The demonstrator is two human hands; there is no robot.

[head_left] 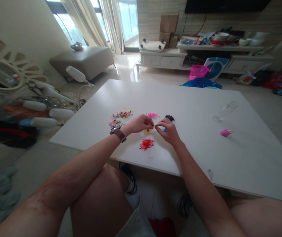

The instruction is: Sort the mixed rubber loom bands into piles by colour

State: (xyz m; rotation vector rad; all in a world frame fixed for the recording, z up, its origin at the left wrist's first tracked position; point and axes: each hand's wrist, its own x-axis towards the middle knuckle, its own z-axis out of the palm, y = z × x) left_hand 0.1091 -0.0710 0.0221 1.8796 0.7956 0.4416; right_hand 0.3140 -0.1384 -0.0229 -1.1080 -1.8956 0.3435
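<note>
My left hand, with a watch on its wrist, is closed in a pinch above the table. The fingertips of my right hand are also pinched, almost meeting those of the left. Between them shows a tiny yellow piece, perhaps a small rubber band; its shape is too small to tell. Under the hands lies a partly hidden yellow pile. A red pile of thin bands is nearer me. Beyond the hands are a pink pile and a black pile. Some blue shows by my right fingers.
Mixed-colour pieces lie in two heaps at the left of the white table. On its right are a clear container, lying on its side, and a pink object. A white lamp-like fixture stands off the left edge.
</note>
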